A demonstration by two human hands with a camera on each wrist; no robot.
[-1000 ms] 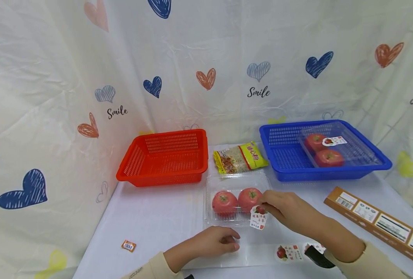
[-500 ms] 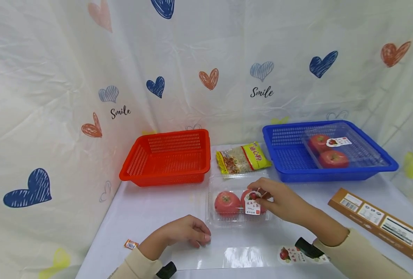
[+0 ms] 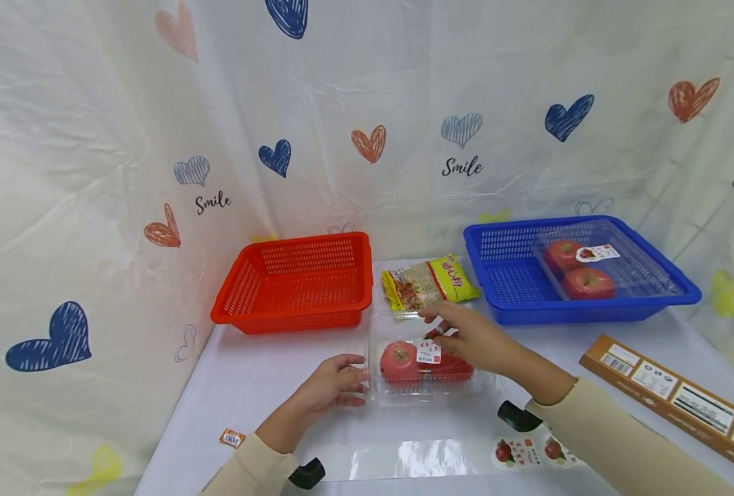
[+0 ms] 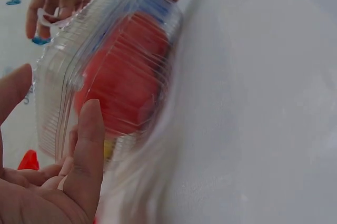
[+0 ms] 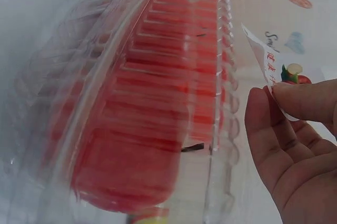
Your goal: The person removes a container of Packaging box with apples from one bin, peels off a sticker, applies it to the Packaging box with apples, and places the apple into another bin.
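Observation:
A clear plastic clamshell box (image 3: 425, 394) with two red apples (image 3: 399, 361) stands closed on the white tablecloth. My right hand (image 3: 475, 339) pinches a white label (image 3: 429, 353) printted with red writing and an apple picture, above the box lid. In the right wrist view the label (image 5: 269, 60) is held at its edge between thumb and finger, free of the lid. My left hand (image 3: 332, 386) is at the box's left side, fingers spread and loosely bent. From the left wrist, its thumb (image 4: 89, 150) and fingers are apart beside the box; contact is hard to tell.
A red basket (image 3: 292, 320) stands back left, and a blue basket (image 3: 565, 315) with another labelled apple box (image 3: 642, 272) back right. Between them lies a yellow food packet (image 3: 429, 282). A label strip (image 3: 515, 453), a long carton (image 3: 670, 396) and a small orange packet (image 3: 232, 438) lie nearer.
My right hand has carried the label up and left from the box's front right to above its middle. My left hand has shifted left, then forward to the box's left side.

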